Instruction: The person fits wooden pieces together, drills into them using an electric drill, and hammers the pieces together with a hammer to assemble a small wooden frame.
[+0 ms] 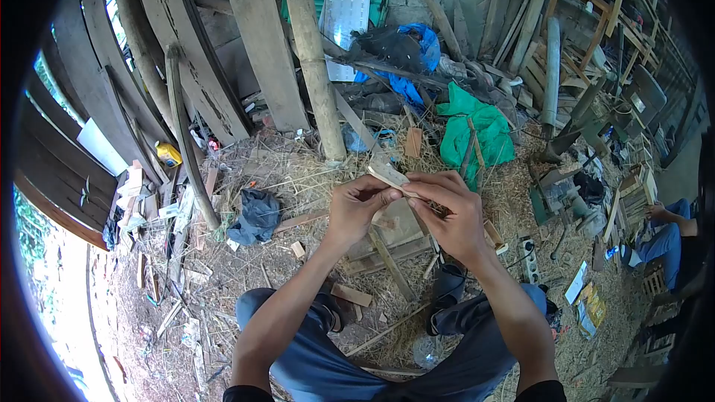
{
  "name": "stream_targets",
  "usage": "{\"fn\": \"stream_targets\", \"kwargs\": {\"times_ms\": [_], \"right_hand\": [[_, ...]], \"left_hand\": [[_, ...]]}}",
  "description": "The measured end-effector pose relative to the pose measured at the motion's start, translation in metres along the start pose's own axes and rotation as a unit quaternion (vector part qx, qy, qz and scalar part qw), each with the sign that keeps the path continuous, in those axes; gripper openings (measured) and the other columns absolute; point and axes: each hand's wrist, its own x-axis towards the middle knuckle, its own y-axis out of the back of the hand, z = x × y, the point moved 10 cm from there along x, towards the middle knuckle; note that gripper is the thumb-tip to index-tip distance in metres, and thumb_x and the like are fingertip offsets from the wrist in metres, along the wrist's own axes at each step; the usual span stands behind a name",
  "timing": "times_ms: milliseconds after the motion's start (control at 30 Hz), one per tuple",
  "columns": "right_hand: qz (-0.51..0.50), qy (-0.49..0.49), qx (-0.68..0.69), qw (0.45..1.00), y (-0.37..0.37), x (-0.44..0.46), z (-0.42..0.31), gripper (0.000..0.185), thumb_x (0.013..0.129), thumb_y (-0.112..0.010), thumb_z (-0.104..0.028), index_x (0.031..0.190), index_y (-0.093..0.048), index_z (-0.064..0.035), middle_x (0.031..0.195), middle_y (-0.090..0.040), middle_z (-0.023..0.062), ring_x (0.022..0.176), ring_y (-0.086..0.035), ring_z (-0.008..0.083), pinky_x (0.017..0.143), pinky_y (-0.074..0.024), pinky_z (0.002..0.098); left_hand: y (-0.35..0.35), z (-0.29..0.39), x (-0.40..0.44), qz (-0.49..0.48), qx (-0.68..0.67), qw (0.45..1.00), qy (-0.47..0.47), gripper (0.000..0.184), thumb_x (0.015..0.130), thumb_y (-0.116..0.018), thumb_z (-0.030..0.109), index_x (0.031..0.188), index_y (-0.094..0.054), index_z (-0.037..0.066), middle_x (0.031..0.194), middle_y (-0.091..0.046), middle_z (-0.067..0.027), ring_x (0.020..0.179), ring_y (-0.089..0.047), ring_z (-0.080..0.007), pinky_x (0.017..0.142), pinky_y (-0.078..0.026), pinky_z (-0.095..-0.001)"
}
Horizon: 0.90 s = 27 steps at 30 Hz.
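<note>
A small pale piece of wood [388, 175] is held up in front of me between both hands, at the middle of the view. My left hand [359, 207] pinches its lower left side with thumb and fingers. Closed on its right end are the thumb and fingertips of my right hand [445, 208]. The undersides of the piece are hidden by my fingers. Below the hands, a wooden board [398, 242] lies on the ground between my knees.
A green bag [477, 130], a dark plastic bag [257, 216] and a wooden post [313, 59] stand or lie ahead. A power strip [529, 260] is right of my knee. Another person in blue trousers [661, 249] sits at the far right. Wood scraps litter the ground.
</note>
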Motion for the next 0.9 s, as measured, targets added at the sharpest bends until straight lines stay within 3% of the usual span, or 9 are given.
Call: {"fn": "stream_targets", "kwargs": {"times_ms": [300,433,533,600,700,767,833,867,900], "right_hand": [[-0.046,-0.033,0.007,0.998,-0.016,-0.005,0.031,0.028,0.077,-0.068,0.000,0.104,-0.068,-0.0068,0.102,-0.067,0.0109,0.082,-0.062,0.0270,0.077,-0.0491,0.0346],[-0.098,-0.339,0.025,0.935,-0.090,-0.091,0.182,0.028,0.073,-0.070,-0.002,0.101,-0.066,-0.0089,0.100,-0.066,0.0126,0.090,-0.063,0.0309,0.083,-0.0474,0.0390],[-0.131,-0.301,-0.156,0.932,-0.114,-0.125,0.193,0.028,0.074,-0.069,-0.004,0.100,-0.063,-0.0090,0.104,-0.064,0.0127,0.101,-0.060,0.0307,0.087,-0.0466,0.0441],[-0.129,-0.244,-0.166,0.947,-0.126,-0.137,0.201,0.029,0.075,-0.068,-0.003,0.103,-0.062,-0.0083,0.102,-0.064,0.0129,0.104,-0.058,0.0322,0.083,-0.0476,0.0445],[-0.101,-0.175,-0.205,0.958,-0.120,-0.133,0.187,0.030,0.076,-0.067,-0.003,0.105,-0.061,-0.0065,0.100,-0.064,0.0138,0.105,-0.057,0.0333,0.077,-0.0491,0.0441],[-0.077,-0.163,-0.230,0.956,-0.109,-0.123,0.189,0.030,0.076,-0.067,-0.004,0.105,-0.060,-0.0052,0.100,-0.064,0.0146,0.104,-0.058,0.0330,0.075,-0.0497,0.0434],[-0.132,-0.313,-0.081,0.937,-0.109,-0.130,0.246,0.027,0.085,-0.066,-0.015,0.108,-0.059,-0.0038,0.103,-0.064,0.0109,0.098,-0.061,0.0260,0.072,-0.0511,0.0389],[-0.132,-0.317,-0.082,0.936,-0.098,-0.123,0.261,0.027,0.085,-0.066,-0.015,0.108,-0.059,-0.0038,0.103,-0.064,0.0109,0.098,-0.061,0.0260,0.072,-0.0511,0.0389],[-0.236,-0.358,0.022,0.903,-0.109,-0.128,0.276,0.029,0.087,-0.063,-0.023,0.108,-0.059,-0.0042,0.102,-0.064,0.0104,0.096,-0.061,0.0242,0.074,-0.0512,0.0397]], "left_hand": [[0.005,-0.034,0.009,-0.041,0.057,0.995,0.077,0.020,0.086,-0.071,0.014,0.098,-0.068,-0.001,0.089,-0.069,-0.0081,0.076,-0.064,-0.0112,0.070,-0.051,-0.0235],[0.051,-0.123,0.012,0.045,0.120,0.984,0.127,0.018,0.088,-0.067,0.010,0.101,-0.067,-0.002,0.086,-0.068,-0.0073,0.081,-0.065,-0.0137,0.073,-0.051,-0.0260],[0.085,-0.186,-0.010,0.079,0.088,0.973,0.197,0.023,0.087,-0.068,0.014,0.105,-0.066,-0.001,0.087,-0.068,-0.0067,0.079,-0.063,-0.0134,0.071,-0.050,-0.0265],[0.089,-0.185,-0.015,0.055,0.283,0.944,0.161,0.027,0.086,-0.069,0.017,0.106,-0.065,0.001,0.088,-0.068,-0.0058,0.079,-0.062,-0.0119,0.069,-0.050,-0.0264],[0.095,-0.209,-0.016,0.051,0.365,0.918,0.149,0.016,0.085,-0.069,0.011,0.098,-0.067,0.003,0.088,-0.069,-0.0054,0.077,-0.064,-0.0129,0.070,-0.052,-0.0309],[0.086,-0.209,-0.010,0.023,0.368,0.921,0.122,0.016,0.086,-0.067,0.012,0.099,-0.066,0.003,0.088,-0.068,-0.0055,0.078,-0.064,-0.0132,0.069,-0.053,-0.0305],[0.063,-0.181,-0.003,-0.001,0.368,0.925,0.098,0.016,0.088,-0.066,0.012,0.100,-0.064,0.003,0.088,-0.067,-0.0056,0.079,-0.063,-0.0135,0.068,-0.053,-0.0302],[0.043,-0.161,0.003,-0.007,0.256,0.955,0.150,0.017,0.089,-0.065,0.013,0.102,-0.063,0.003,0.088,-0.066,-0.0054,0.080,-0.063,-0.0138,0.066,-0.054,-0.0294],[0.022,-0.154,0.013,-0.018,0.141,0.969,0.201,0.019,0.090,-0.064,0.014,0.105,-0.061,0.003,0.088,-0.065,-0.0051,0.082,-0.063,-0.0142,0.065,-0.054,-0.0287]]}}
